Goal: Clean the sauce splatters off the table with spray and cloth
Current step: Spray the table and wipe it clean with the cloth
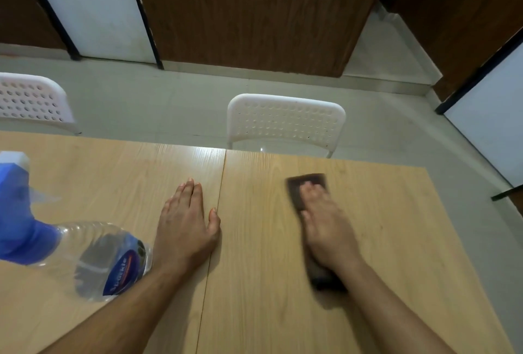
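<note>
Your right hand (325, 226) presses the cloth (311, 183) flat on the counter (396, 240), grip spread. Your left hand (185, 223) lies flat beside the seam, fingers straight. The spray (93, 257) stands just left of it.

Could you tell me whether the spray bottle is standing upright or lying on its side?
Upright, it seems: the spray bottle stands on the table left of the left hand, blue trigger head uppermost; the wide-angle view makes it look tilted.
</note>
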